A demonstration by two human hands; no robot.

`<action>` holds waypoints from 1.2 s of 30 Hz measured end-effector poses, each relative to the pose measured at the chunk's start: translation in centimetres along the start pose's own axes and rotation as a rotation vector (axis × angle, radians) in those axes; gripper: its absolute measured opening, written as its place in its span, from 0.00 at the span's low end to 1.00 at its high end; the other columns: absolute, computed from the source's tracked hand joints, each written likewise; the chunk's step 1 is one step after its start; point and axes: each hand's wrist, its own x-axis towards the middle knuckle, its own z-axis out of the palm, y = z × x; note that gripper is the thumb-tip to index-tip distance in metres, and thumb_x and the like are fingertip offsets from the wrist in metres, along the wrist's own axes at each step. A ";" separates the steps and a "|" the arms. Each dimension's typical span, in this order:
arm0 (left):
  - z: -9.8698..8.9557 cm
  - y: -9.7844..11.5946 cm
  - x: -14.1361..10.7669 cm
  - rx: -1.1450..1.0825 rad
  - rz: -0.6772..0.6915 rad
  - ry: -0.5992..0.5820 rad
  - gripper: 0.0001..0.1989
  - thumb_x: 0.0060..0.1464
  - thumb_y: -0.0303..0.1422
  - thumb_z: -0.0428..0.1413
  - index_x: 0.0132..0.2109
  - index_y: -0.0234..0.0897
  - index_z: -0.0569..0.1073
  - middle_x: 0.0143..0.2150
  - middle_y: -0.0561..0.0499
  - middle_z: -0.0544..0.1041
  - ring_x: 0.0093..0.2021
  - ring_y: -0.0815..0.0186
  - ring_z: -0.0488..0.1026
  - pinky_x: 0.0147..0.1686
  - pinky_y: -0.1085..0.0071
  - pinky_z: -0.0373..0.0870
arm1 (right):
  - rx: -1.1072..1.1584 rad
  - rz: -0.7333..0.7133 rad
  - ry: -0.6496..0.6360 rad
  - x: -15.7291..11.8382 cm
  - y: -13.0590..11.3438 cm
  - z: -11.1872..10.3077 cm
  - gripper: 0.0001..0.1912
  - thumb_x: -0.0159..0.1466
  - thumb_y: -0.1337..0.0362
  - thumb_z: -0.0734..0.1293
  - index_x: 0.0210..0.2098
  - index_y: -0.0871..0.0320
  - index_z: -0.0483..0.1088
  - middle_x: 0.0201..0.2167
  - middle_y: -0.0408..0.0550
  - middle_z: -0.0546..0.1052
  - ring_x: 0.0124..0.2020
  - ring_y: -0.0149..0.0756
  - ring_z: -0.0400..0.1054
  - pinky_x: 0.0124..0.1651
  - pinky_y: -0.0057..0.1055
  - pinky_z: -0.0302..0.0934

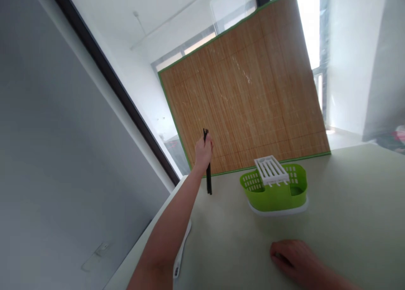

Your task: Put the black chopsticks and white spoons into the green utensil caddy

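My left hand (204, 150) is closed round a bundle of black chopsticks (209, 182), held nearly upright above the far left part of the table. Their tops poke out over my fist and their lower ends hang below it. Lower right, my right hand (292, 256) rests on the table with its fingers curled in; only a dark hollow shows between them. Beyond it stands a green plastic utensil basket (274, 199) with slotted walls and a white base. Across its top lies a white slotted rack (271, 170) with small hooks at the near edge.
On the pale table (351, 205), a long white utensil (181, 256) lies at the left edge, partly hidden by my left forearm. A bamboo mat (247, 87) with green edging stands upright behind the basket. Windows and a grey wall (63, 134) surround the table.
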 end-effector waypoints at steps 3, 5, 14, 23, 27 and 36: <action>-4.2 -4.2 -1.5 0.555 -0.107 -0.110 0.22 0.64 0.45 0.35 0.34 0.38 0.66 0.30 0.49 0.73 0.32 0.66 0.73 0.30 0.74 0.64 | 0.011 -0.010 -0.014 0.0 0.3 0.2 0.10 0.62 0.65 0.57 0.32 0.54 0.70 0.29 0.44 0.77 0.31 0.36 0.70 0.34 0.28 0.53; -7.1 -7.4 -3.4 0.684 -0.186 -0.134 0.19 0.62 0.43 0.40 0.36 0.36 0.69 0.35 0.43 0.75 0.40 0.59 0.74 0.35 0.70 0.65 | 0.013 -0.019 -0.016 0.0 0.5 0.3 0.10 0.63 0.64 0.57 0.33 0.53 0.69 0.30 0.44 0.77 0.31 0.36 0.70 0.34 0.28 0.53; -17.1 -19.5 -12.0 0.951 -0.630 -0.255 0.22 0.62 0.36 0.37 0.42 0.28 0.73 0.42 0.32 0.77 0.43 0.51 0.75 0.36 0.65 0.67 | 0.018 -0.020 -0.047 -0.1 0.7 0.6 0.12 0.66 0.62 0.55 0.33 0.53 0.68 0.30 0.44 0.77 0.32 0.37 0.71 0.35 0.29 0.56; -16.8 -26.6 -15.7 0.978 -0.643 -0.348 0.23 0.63 0.38 0.37 0.43 0.29 0.73 0.44 0.35 0.77 0.47 0.54 0.73 0.40 0.67 0.66 | 0.010 0.001 -0.047 0.0 1.0 0.9 0.12 0.66 0.62 0.55 0.33 0.52 0.69 0.29 0.44 0.77 0.32 0.37 0.71 0.35 0.29 0.57; -15.7 -28.0 -16.1 0.980 -0.594 -0.389 0.22 0.62 0.38 0.39 0.42 0.30 0.74 0.43 0.36 0.77 0.46 0.55 0.74 0.39 0.68 0.66 | -0.039 0.005 -0.039 0.2 0.7 0.9 0.11 0.64 0.63 0.56 0.33 0.53 0.70 0.29 0.44 0.77 0.31 0.37 0.71 0.34 0.28 0.56; -14.8 -30.1 -17.0 1.041 -0.531 -0.342 0.19 0.59 0.38 0.43 0.41 0.29 0.74 0.40 0.38 0.77 0.44 0.54 0.73 0.40 0.66 0.66 | -0.083 0.030 -0.001 0.5 0.1 0.6 0.10 0.60 0.66 0.58 0.31 0.53 0.71 0.27 0.43 0.77 0.30 0.35 0.71 0.32 0.26 0.54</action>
